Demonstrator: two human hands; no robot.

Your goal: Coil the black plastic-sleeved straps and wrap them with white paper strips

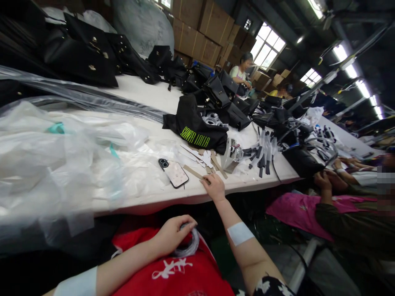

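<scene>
My left hand rests in my lap on a red garment, fingers curled round a roll of clear tape. My right hand reaches out to the near edge of the white table, its fingers closed down on a strip of brown card. A phone lies face down just left of that hand. More card strips lie scattered beyond the fingers.
Crumpled clear plastic bags cover the table's left. A black cloth with green lettering, black handbags and black straps lie further back. Another person's hands work at the right. Cardboard boxes stand behind.
</scene>
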